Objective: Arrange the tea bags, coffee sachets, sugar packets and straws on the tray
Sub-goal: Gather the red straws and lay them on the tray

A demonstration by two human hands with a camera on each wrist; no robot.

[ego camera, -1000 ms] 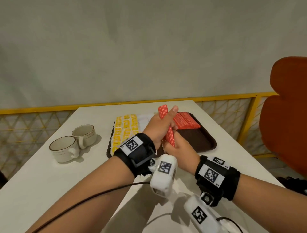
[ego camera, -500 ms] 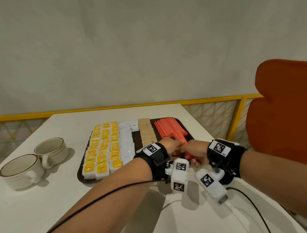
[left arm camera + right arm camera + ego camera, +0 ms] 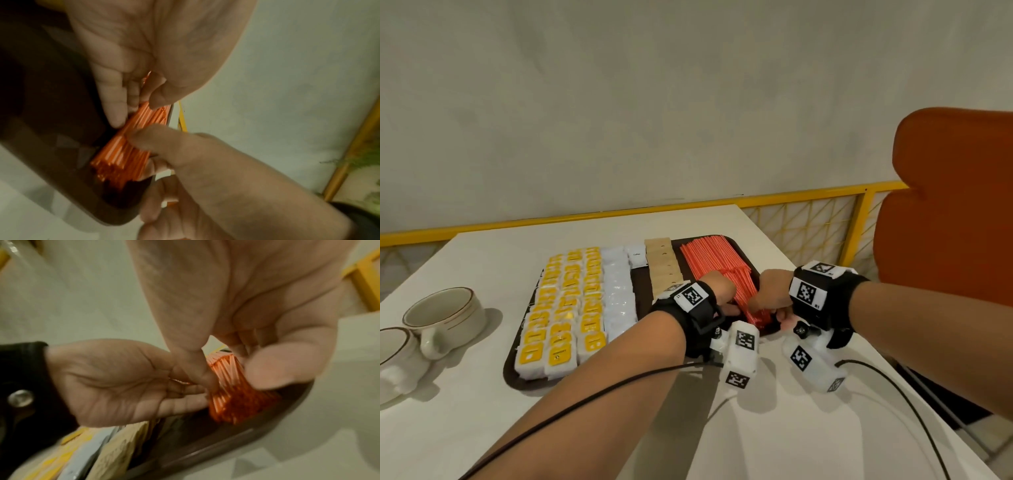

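Left grip: left hand [image 3: 717, 289] with fingers curled round the near end of the straws [image 3: 726, 270]; thumb on top, fingertips [image 3: 118, 116] at the bundle's side.
Right grip: right hand [image 3: 770, 291] pinching the same near end from the 3 o'clock side; thumb [image 3: 197, 369] over the straw tips.
Change: one second ago both hands held a small red bundle upright above the tray; now it lies flat, merged with the pile.
Meaning: this batch looks placed; squaring the ends appears to be the step in hand.
Straws: on the tray [image 3: 512, 363], at its 3 o'clock edge, running 12 to 6.
Pose, hands: wrists low over the tray's 5 o'clock corner, knuckles up, hands nearly touching.
Pose, forearms: both reach in from 6 o'clock over the worktop [image 3: 482, 428].
Sachets: tan column [image 3: 662, 267] just left of the straws.
Packets: white column [image 3: 618, 291] at centre.
Tea bags: yellow rows [image 3: 565, 308] at 9 o'clock.
Cups: two [image 3: 445, 315], off the tray, well apart at 9 o'clock.
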